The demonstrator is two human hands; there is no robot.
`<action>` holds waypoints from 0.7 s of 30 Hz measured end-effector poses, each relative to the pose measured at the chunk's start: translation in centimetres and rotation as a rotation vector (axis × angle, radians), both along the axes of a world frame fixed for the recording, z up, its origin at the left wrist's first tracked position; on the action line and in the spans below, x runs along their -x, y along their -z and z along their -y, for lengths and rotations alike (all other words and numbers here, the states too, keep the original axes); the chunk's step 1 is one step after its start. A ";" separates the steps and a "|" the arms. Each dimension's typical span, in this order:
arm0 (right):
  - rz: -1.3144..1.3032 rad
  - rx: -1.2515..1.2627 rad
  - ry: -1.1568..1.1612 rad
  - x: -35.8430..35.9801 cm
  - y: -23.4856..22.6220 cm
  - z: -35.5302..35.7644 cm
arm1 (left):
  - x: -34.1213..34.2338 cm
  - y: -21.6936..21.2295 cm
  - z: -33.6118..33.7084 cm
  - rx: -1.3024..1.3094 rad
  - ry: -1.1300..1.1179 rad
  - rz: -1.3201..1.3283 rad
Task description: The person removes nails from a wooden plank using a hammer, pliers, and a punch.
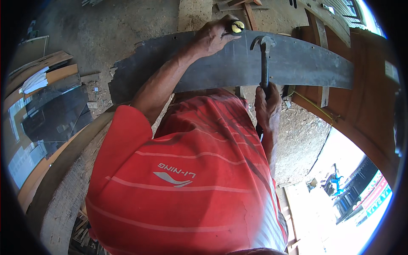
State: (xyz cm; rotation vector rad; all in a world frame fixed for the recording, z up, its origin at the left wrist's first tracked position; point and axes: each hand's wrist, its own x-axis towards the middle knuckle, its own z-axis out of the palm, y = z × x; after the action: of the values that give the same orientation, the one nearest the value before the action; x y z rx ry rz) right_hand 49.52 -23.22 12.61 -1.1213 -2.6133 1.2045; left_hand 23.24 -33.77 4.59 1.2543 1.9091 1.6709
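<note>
A dark grey board (204,70) with a ragged left end and small holes along its edges lies crosswise in front of me. Above its far edge, my left hand (217,36) is closed around a tool with a round yellow-and-black handle end (237,27). That handle points up at the camera, so its lower part is hidden. My right hand (268,104), near the board's close edge, grips a claw hammer (264,63) by the handle. The hammer's head is over the board, to the right of my left hand and apart from the yellow-ended tool.
On the right stands a large brown wooden panel (365,102), with a wooden post (318,32) beside it. Stacked boards and sheets (55,114) lean at the left. A thick timber (70,187) runs along the lower left. Wood scraps (250,16) lie on the dusty floor beyond the board.
</note>
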 end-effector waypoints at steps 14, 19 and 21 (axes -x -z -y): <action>-0.053 -0.245 -0.127 2.6 -5.4 0.4 | -0.1 -0.6 -0.2 0.142 0.002 -0.111; -0.924 -0.349 0.114 4.7 -16.0 -0.5 | -0.2 -0.1 0.3 0.060 -0.010 -0.100; -1.253 -0.362 0.140 4.2 -19.6 -2.6 | -0.1 -0.3 -0.2 0.070 0.014 -0.086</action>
State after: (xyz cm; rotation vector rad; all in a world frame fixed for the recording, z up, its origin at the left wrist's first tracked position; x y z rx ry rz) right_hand 45.28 -20.64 32.16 -0.2580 -1.6151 0.8724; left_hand 23.30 -33.53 4.94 1.3290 1.9855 1.5533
